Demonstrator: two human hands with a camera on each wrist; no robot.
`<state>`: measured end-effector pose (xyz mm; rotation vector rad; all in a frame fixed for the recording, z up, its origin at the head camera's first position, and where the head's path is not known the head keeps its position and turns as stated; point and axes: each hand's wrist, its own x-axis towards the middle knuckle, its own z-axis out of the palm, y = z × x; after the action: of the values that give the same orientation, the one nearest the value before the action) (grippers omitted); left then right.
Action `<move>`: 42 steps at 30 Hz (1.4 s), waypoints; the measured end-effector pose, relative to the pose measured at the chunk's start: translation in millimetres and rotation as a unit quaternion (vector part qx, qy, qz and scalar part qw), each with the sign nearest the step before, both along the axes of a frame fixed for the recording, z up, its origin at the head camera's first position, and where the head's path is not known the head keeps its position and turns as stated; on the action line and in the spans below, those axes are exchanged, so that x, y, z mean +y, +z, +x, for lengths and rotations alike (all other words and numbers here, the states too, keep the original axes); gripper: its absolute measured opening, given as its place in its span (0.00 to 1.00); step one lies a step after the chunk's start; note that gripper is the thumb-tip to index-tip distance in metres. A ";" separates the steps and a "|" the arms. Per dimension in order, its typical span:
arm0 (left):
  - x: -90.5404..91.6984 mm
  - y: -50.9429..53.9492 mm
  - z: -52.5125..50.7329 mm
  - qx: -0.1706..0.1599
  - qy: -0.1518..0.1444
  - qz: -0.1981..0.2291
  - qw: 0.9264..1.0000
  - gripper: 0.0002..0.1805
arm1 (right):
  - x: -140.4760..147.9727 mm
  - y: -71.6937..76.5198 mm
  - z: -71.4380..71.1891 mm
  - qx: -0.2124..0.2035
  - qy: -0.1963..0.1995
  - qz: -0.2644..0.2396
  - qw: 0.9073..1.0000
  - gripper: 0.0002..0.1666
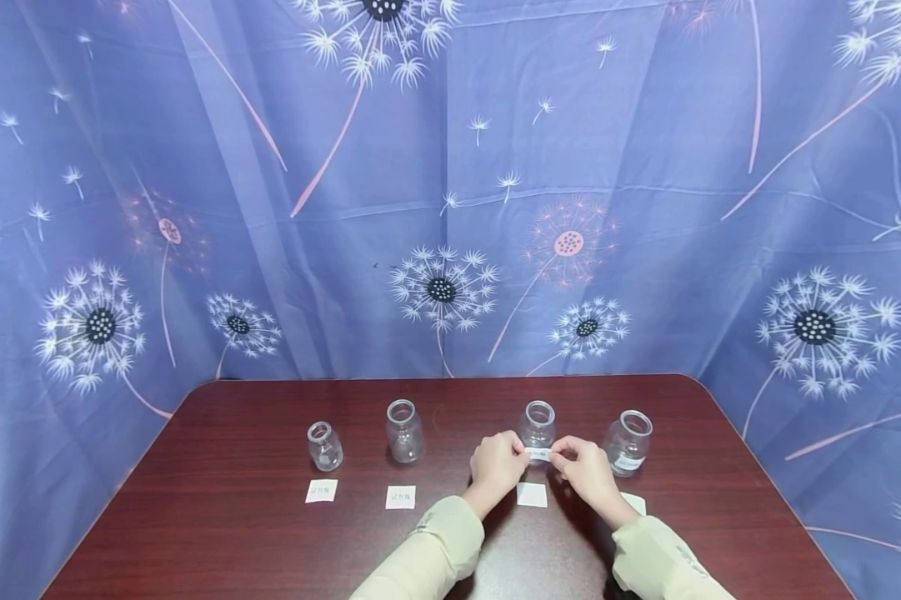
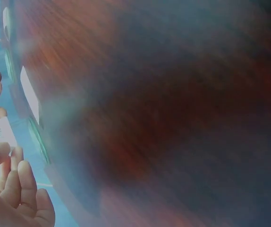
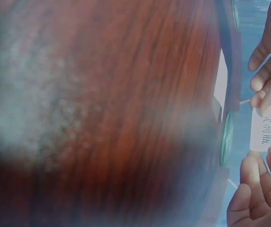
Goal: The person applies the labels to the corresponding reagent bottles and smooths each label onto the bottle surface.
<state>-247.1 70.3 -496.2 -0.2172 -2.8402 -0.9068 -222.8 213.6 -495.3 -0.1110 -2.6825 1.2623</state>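
Both hands at work on one white label (image 1: 538, 454), positioned in front of the third glass jar from the left (image 1: 538, 425), right of centre on a dark red wood-grain counter (image 1: 217, 483). Left hand (image 1: 498, 461) pinches the label's left end between thumb and fingertips; right hand (image 1: 585, 471) pinches its right end in the same way, so the strip spans the gap between them. Printed characters on the label face are legible as marks in the right wrist view. Whether its back touches the glass cannot be told from these angles. The jar stands upright, mouth up, its lower part partly covered by the strip. On the counter just nearer the person lies a white paper square (image 1: 532, 495), below the label and between the two forearms. To the right stands a fourth jar (image 1: 630, 429), upright, bearing a white label (image 1: 628, 463) on its lower front; a second paper (image 1: 634, 503) lies nearer the person, partly hidden by the right forearm. To the left, well apart from the hands, stand a small jar (image 1: 325, 448) and a taller jar (image 1: 404, 435), each with a printed paper in front: left paper (image 1: 321, 491), right paper (image 1: 401, 497). Blue dandelion-print curtain (image 1: 345, 275) hangs behind; both sleeves (image 1: 450, 533) are pale.
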 end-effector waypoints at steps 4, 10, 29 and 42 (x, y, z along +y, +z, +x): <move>0.6 0.5 -0.8 -0.001 0.003 -0.002 1.000 0.06 | -0.4 2.1 1.7 0.001 0.005 -0.015 1.000 0.03; 0.0 0.1 -1.2 0.007 0.003 -0.012 1.000 0.06 | -0.4 2.7 2.6 -0.013 0.011 -0.025 1.000 0.06; -22.0 2.8 -14.6 0.026 -0.137 -0.062 0.988 0.39 | 3.8 3.6 -8.4 0.001 0.073 0.011 0.997 0.33; -19.9 -0.8 -21.4 0.026 -0.169 -0.064 0.983 0.35 | 1.4 -1.4 -14.1 -0.018 0.082 -0.018 0.996 0.33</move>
<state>-268.5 50.4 -497.0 -0.7476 -2.8636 -0.7565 -236.9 215.0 -496.7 0.0828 -2.7488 1.3669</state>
